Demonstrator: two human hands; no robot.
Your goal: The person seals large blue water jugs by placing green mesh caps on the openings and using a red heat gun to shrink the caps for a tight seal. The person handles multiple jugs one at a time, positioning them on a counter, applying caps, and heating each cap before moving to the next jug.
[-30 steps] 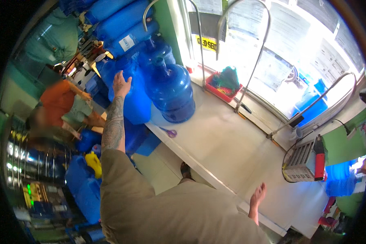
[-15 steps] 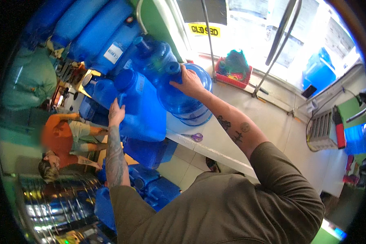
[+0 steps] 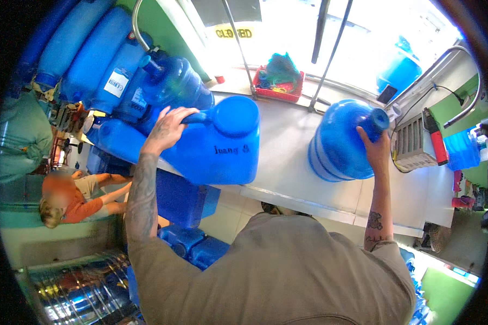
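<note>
My left hand (image 3: 168,130) is closed round the handle of a blue rectangular water jug (image 3: 209,154) with a wide round cap (image 3: 237,115). The jug is at the counter's near edge, its cap facing up. To the right, my right hand (image 3: 378,149) grips the neck of a round, ribbed blue water bottle (image 3: 336,142). This bottle leans to the right over the white counter (image 3: 287,190), its capped neck pointing right. A stretch of counter separates the two containers.
Another round blue bottle (image 3: 181,84) and a blue jug (image 3: 119,142) stand left, below tall blue cylinders (image 3: 100,51). A red basket (image 3: 287,96) holds green mesh at the window. A grey slatted box (image 3: 415,150) is right. A person in orange (image 3: 87,210) is at far left.
My right hand has carried the round bottle to the right along the counter. The rectangular jug has shifted right and turned, with my left hand now on its handle.
</note>
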